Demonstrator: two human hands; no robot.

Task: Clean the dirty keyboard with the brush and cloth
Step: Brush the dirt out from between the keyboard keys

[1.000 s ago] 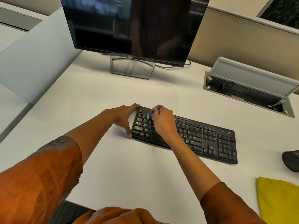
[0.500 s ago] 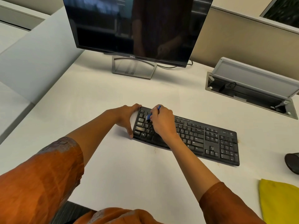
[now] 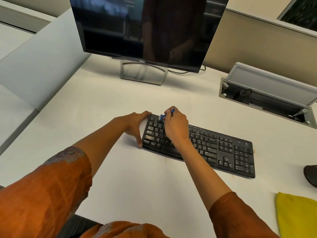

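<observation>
A black keyboard (image 3: 223,150) lies at a slant on the white desk (image 3: 120,103). My left hand (image 3: 135,124) clasps its left end, thumb at the near corner and fingers at the far corner. My right hand (image 3: 176,126) is closed around a small blue brush (image 3: 164,116), whose pale bristles touch the top key row near the far left corner. The right hand hides the keys beneath it. A yellow cloth (image 3: 298,215) lies at the lower right edge of the view, apart from both hands.
A dark monitor (image 3: 147,26) on a grey stand (image 3: 143,73) is behind the keyboard. An open cable box (image 3: 267,100) is set into the desk at back right. A dark round object (image 3: 311,175) sits at the right edge. Partitions bound the desk at left and back.
My right hand has carried the brush from the upper key rows toward the keyboard's far edge. My left hand has kept its hold on the left end.
</observation>
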